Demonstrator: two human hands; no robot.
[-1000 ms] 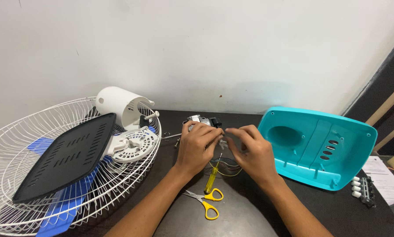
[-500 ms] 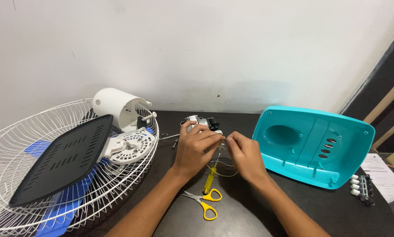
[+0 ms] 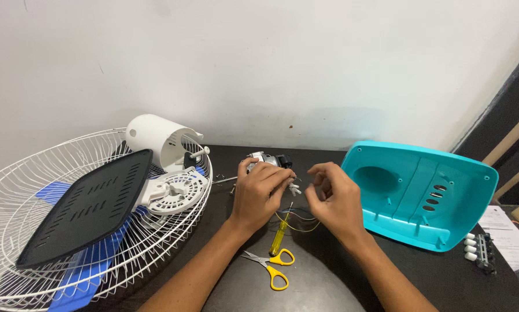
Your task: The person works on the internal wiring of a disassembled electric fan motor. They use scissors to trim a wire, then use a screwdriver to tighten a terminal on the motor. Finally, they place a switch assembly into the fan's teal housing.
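My left hand (image 3: 259, 193) grips a small metal fan motor (image 3: 269, 159) on the dark table (image 3: 323, 283), fingers wrapped over its top. My right hand (image 3: 331, 199) hovers just to its right, fingertips pinched together near the thin white wire ends (image 3: 294, 188) that stick out from under my left hand. Yellow and dark wires (image 3: 298, 222) loop on the table between my wrists. A yellow-handled screwdriver (image 3: 281, 236) lies below the motor, and yellow-handled scissors (image 3: 272, 266) lie nearer to me.
A white wire fan guard (image 3: 51, 231) at left holds a black vented panel (image 3: 86, 205), blue blades (image 3: 91, 263), a white motor cover (image 3: 155, 138) and a white grille piece (image 3: 175, 190). A turquoise fan base shell (image 3: 421, 193) lies at right, with a button switch block (image 3: 480, 251) and papers (image 3: 511, 237).
My right hand has pulled slightly away from the motor to the right, fingers still pinched. My left hand keeps its hold on the motor. The view shifted a little.
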